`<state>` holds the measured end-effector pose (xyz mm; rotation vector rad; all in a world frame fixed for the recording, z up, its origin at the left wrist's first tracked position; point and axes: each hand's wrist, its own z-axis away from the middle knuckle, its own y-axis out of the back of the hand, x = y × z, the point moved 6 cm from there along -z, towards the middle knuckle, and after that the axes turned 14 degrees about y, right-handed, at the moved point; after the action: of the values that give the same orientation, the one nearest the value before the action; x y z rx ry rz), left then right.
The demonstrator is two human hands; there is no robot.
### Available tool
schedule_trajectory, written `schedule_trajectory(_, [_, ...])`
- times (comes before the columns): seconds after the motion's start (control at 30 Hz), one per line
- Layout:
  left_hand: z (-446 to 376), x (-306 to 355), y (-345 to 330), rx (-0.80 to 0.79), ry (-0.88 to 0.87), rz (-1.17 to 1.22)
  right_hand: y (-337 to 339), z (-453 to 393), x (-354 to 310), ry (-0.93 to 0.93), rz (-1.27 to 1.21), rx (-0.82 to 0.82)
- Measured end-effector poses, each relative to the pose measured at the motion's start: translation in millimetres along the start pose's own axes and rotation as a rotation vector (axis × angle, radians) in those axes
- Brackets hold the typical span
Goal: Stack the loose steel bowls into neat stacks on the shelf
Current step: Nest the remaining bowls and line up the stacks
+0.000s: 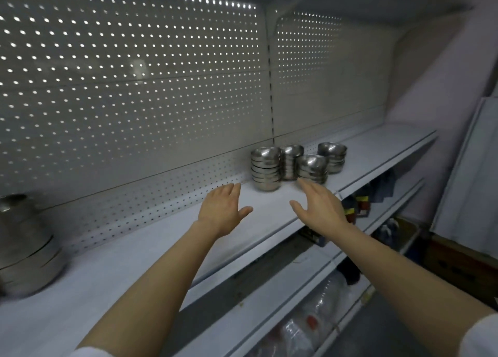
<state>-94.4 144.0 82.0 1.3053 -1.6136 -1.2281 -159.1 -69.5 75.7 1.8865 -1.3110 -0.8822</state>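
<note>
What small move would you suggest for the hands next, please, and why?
Probably reach both open hands forward to close around the front stack of bowls: the left hand and right hand hold nothing and sit just short of it on the shelf.

Four stacks of steel bowls (296, 165) stand close together on the white shelf (134, 254), right of the frame's centre, before a perforated back panel (134, 73). The left hand (222, 211) and right hand (320, 205) reach toward them with fingers straight, holding nothing. Larger steel vessels (24, 249) sit blurred at the left edge.
</note>
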Motion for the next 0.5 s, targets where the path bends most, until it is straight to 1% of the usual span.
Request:
schedule_trajectory(0.27, [-67.3, 41.3, -23.7, 0.014, -0.054, -0.029, -26.1, -29.1, 56.5, 0.017, 0.084, -0.053])
schedule_trajectory(0.5, [-148.6, 38.3, -65.3, -0.079, 0.014, 0.047, -74.9, -89.1, 101.9, -0.006, 0.047, -0.093])
